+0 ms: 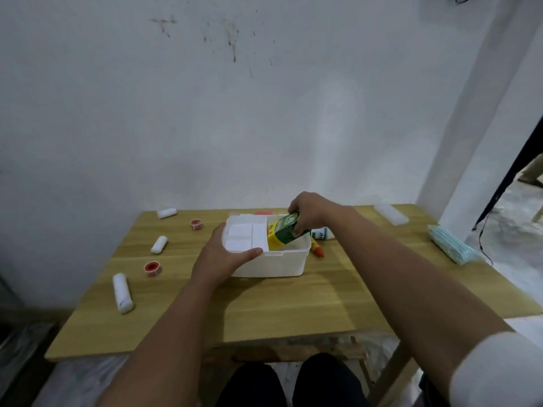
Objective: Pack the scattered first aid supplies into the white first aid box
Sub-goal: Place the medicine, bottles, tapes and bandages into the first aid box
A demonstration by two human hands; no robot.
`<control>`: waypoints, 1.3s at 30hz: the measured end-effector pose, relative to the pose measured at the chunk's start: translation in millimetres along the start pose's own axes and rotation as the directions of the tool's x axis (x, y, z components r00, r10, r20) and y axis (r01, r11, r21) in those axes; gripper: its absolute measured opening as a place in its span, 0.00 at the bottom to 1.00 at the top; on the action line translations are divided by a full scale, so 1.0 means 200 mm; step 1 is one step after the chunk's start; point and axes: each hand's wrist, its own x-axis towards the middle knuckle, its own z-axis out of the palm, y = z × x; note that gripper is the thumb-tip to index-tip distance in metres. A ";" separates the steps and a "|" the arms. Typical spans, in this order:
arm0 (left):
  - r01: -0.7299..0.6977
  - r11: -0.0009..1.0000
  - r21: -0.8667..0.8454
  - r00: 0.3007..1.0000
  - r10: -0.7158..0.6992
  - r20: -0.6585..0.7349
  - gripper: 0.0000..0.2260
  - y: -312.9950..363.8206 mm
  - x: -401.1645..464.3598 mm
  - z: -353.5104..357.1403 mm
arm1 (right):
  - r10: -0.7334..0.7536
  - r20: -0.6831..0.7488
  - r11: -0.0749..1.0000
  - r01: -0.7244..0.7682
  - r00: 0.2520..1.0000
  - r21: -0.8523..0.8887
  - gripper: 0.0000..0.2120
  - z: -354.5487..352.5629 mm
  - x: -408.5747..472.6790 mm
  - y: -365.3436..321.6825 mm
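Early going. Right hand (pixel 308 212) gripping green-and-yellow carton (pixel 283 233), tilted into white first aid box (pixel 273 264); left hand (pixel 219 259) clasping its near-left corner. Left of box: bandage rolls (pixel 122 292), tape spools (pixel 152 268) (unpacked). Right: masks (pixel 451 244).

Counts: 1 white first aid box (pixel 276 264), 1 green-yellow carton (pixel 283 235), 3 white bandage rolls (pixel 122 292) (pixel 159 245) (pixel 166 213), 2 red tape rolls (pixel 152 268) (pixel 196 224), 1 mask stack (pixel 451 244), 1 clear case (pixel 390 214), 1 red-tipped tube (pixel 317 249), 1 white bottle (pixel 321 233), 2 hands (pixel 217 259) (pixel 310 211).
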 end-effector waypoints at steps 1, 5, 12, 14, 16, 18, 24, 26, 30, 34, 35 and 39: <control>-0.004 1.000 0.000 1.000 0.004 -0.003 0.58 0.00 0.00 0.00 | -0.015 0.000 1.000 0.015 1.000 -0.002 0.34 0.04 0.02 -0.01; -0.029 1.000 -0.008 0.999 0.029 -0.015 0.54 0.00 0.00 0.01 | -0.053 0.002 0.998 0.053 0.999 0.016 0.35 0.14 0.09 -0.03; -0.078 0.996 -0.051 0.995 0.075 -0.062 0.50 0.00 0.01 0.03 | -0.096 0.027 0.994 0.095 0.995 0.045 0.21 0.23 0.15 -0.03; -0.068 0.997 -0.048 0.996 0.065 -0.064 0.50 -0.01 0.02 0.04 | -0.118 0.025 0.993 0.118 0.993 0.021 0.16 0.26 0.16 -0.04; -0.067 0.997 -0.046 0.996 0.064 -0.064 0.50 -0.01 0.02 0.05 | -0.145 0.024 0.989 0.144 0.989 0.028 0.14 0.29 0.17 -0.05; -0.076 0.996 -0.056 0.995 0.071 -0.074 0.49 -0.01 0.02 0.05 | -0.182 0.010 0.983 0.181 0.983 0.043 0.12 0.33 0.17 -0.06; -0.060 0.996 -0.064 0.996 0.056 -0.071 0.49 0.00 0.02 0.04 | -0.207 -0.010 0.978 0.207 0.978 -0.008 0.18 0.37 0.19 -0.07; -0.055 0.996 -0.068 0.996 0.050 -0.076 0.49 0.00 0.02 0.04 | -0.203 -0.001 0.979 0.203 0.979 -0.014 0.19 0.36 0.19 -0.07; -0.039 0.998 -0.049 0.997 0.036 -0.067 0.49 0.01 0.02 0.04 | -0.190 -0.054 0.982 0.191 0.980 0.013 0.27 0.26 0.13 -0.04; -0.038 0.997 -0.069 0.999 0.035 -0.039 0.51 0.01 0.02 0.04 | -0.095 -0.194 0.972 0.133 0.976 0.192 0.27 0.05 0.05 0.12; -0.039 0.997 -0.072 0.999 0.036 -0.032 0.51 0.01 0.02 0.03 | -0.047 -0.241 0.965 0.107 0.969 0.241 0.27 0.00 0.02 0.18; -0.059 0.994 -0.088 0.998 0.058 -0.012 0.53 0.00 0.04 0.03 | 0.187 -0.400 0.925 -0.024 0.897 0.379 0.23 -0.17 -0.06 0.49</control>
